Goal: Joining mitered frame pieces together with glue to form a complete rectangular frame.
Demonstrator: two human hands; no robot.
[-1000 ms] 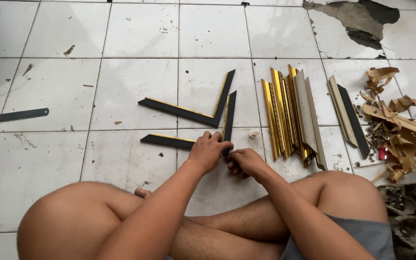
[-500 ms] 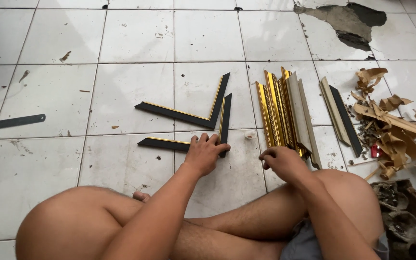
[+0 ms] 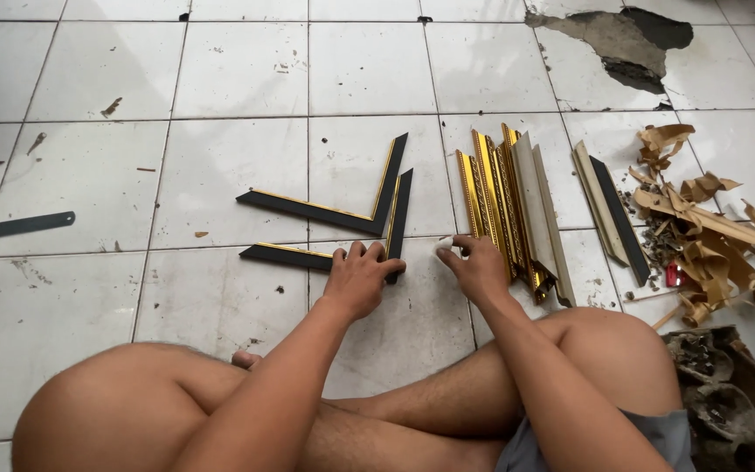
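Since the earlier frames the right hand has left the corner where both hands worked together, swung out toward the person's knee, and now sits back on the floor just right of that corner. Its fingers curl loosely around a small pale object at the fingertips; what that object is cannot be told, nor how firmly it is gripped. The left hand has hardly shifted: it lies palm down, fingers spread apart, pressing on the mitred corner of the lower frame angle, a black moulding with a gold inner edge whose long arm runs out to the left of the hand and whose short arm rises behind it.

Just beyond the lower frame angle, nearly parallel to it and close by, lies a second, larger frame angle of the same black and gold, its corner pointing right. To the right of the lower frame angle, just beside the right hand, a bundle of gold mouldings lies side by side on the white tiled floor. Farther right lies a single dark strip, then a heap of brown scraps. Well to the left of the lower frame angle a flat dark metal bar rests on the tiles. The person's bare crossed legs fill the foreground.
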